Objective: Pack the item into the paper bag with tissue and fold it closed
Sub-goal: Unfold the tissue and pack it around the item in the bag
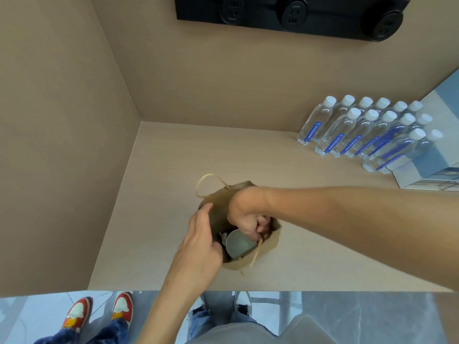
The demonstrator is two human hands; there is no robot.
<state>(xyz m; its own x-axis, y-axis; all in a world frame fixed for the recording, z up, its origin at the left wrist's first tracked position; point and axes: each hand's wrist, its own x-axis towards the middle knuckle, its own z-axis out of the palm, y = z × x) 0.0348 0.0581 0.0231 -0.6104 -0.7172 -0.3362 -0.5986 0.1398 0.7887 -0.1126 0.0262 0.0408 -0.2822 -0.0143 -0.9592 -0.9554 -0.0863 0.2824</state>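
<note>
reaching into the small brown paper bag [269, 240], the right hand [244, 217] curls closed around something unclear beside the pale green ceramic cup [238, 243] inside; the left hand [201, 240] grips the rim. tugging could tear the paper.

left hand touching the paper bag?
Touching. The head view shows the left hand pressed on the paper bag at its near-left rim, fingers curled over the edge.

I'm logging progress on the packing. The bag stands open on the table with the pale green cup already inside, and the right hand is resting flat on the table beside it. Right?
Not quite. In the head view the right hand reaches down into the paper bag, not resting on the table. The rest holds: the bag stands open with the pale green cup inside.
</note>
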